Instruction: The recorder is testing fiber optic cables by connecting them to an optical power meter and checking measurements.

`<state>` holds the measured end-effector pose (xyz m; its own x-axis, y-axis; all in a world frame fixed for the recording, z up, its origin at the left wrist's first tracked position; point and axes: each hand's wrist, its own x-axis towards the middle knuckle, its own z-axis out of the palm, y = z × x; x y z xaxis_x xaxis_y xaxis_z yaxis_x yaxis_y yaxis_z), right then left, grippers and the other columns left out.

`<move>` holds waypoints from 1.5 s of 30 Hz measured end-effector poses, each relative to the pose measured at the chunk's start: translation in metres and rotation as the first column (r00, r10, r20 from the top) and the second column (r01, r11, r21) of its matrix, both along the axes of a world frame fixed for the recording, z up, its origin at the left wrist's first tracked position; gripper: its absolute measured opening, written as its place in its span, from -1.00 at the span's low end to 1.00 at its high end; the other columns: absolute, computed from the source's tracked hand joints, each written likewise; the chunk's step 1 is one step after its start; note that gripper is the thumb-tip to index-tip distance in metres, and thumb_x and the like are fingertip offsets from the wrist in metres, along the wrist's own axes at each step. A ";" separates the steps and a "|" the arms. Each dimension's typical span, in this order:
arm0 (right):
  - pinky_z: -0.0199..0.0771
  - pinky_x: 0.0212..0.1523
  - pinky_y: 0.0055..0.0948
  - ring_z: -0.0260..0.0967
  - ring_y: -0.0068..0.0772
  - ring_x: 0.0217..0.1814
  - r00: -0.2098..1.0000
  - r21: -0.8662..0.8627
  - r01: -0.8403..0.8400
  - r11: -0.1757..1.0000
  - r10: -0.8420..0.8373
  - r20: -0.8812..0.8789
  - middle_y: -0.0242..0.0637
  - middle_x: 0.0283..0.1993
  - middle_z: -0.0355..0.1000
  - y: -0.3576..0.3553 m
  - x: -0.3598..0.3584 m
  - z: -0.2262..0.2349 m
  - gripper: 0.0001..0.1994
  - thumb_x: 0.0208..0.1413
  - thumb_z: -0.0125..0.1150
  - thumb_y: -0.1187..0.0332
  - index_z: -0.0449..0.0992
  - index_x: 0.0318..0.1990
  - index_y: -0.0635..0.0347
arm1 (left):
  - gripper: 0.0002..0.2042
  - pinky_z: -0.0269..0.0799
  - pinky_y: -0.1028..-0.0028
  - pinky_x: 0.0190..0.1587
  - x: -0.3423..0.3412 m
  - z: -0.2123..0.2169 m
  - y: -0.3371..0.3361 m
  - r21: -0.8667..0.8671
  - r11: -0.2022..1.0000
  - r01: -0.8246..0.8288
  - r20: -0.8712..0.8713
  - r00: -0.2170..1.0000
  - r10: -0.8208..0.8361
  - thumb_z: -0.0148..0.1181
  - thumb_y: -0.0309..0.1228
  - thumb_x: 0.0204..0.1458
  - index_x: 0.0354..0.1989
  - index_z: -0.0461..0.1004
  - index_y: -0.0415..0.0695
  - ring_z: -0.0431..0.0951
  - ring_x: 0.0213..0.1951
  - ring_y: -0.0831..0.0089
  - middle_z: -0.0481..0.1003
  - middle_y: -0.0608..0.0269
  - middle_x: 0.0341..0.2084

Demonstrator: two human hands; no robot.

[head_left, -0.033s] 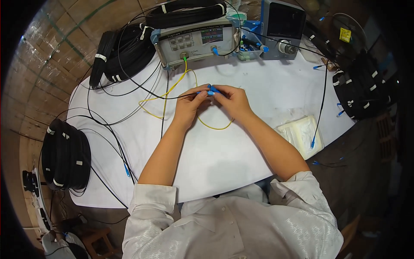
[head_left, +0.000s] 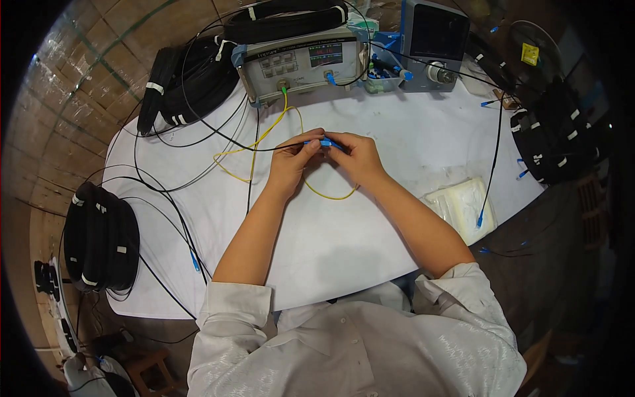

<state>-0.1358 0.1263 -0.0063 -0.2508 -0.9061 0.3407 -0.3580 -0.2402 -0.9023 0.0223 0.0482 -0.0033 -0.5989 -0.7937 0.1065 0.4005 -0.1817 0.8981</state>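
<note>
1. Pinching a small blue connector between them, the left hand and the right hand meet fingertip to fingertip near the middle of the white table; each hand is closed on its own end of the connector, fingers curled in, not spread.
2. The blue connector sits just above both hands, at about 12 o'clock from the knuckles, raised slightly off the tabletop as far as can be told.
3. A black cable runs into the connector from 9 o'clock, on the left hand's side.
4. A yellow cable loops under the hands at 6 o'clock and climbs toward 11 o'clock, up to a port on the grey test instrument at the table's far edge.
5. A second blue-tipped lead plugs into that instrument's front – to the right of the yellow one.
6. At 1 o'clock from the hands stands a dark-screened box.
7. Coils of black cable hang off the table at 8 o'clock; more coils lie at 10 o'clock, and others at 3 o'clock.
8. A clear packet of white wipes lies at 4 o'clock, near the right forearm – a thin black lead with a blue tip ends on it.
</note>
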 end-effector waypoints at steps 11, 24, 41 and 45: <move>0.44 -0.13 -0.58 0.44 -0.58 -0.18 0.969 0.031 -0.227 0.973 0.222 0.110 -0.24 -0.15 0.53 0.011 0.018 0.016 -0.70 0.14 0.26 0.37 0.52 -0.04 0.38 | -0.74 0.43 0.60 -0.46 -0.004 -0.004 -0.004 0.005 0.973 -0.232 0.037 0.972 0.232 0.27 -0.33 0.11 -0.10 0.52 -0.21 0.52 -0.44 0.56 0.56 0.24 -0.33; 0.55 -0.13 -0.49 0.53 -0.44 -0.19 0.922 0.098 -0.148 0.984 0.102 0.375 -0.13 -0.15 0.53 0.004 0.015 0.007 -0.72 0.29 0.02 0.45 0.44 0.06 0.44 | -0.61 0.50 0.47 -0.09 -0.002 -0.011 -0.010 0.040 0.990 0.135 -0.038 0.990 -0.134 0.02 -0.19 0.27 -0.08 0.51 -0.34 0.58 -0.23 0.43 0.57 0.12 -0.21; 0.43 -0.36 -0.60 0.44 -0.61 -0.39 0.970 0.024 0.242 0.970 -0.242 0.025 -0.34 -0.30 0.52 -0.060 -0.043 0.030 -0.49 0.10 0.30 0.37 0.36 0.21 0.21 | -0.65 0.31 0.67 -0.43 0.007 0.002 -0.019 0.173 0.964 0.200 -0.049 0.980 -0.194 -0.02 -0.14 0.28 -0.17 0.51 -0.20 0.43 -0.43 0.71 0.59 0.27 -0.20; 0.42 -0.37 -0.57 0.43 -0.63 -0.40 0.961 -0.107 0.275 0.956 -0.277 -0.011 -0.39 -0.33 0.55 -0.094 -0.051 0.022 -0.57 0.08 0.33 0.36 0.49 0.14 0.09 | -0.67 0.33 0.67 -0.39 0.006 0.001 -0.019 0.165 0.951 0.262 -0.055 0.965 -0.256 -0.01 -0.16 0.28 -0.17 0.52 -0.20 0.42 -0.41 0.70 0.58 0.25 -0.16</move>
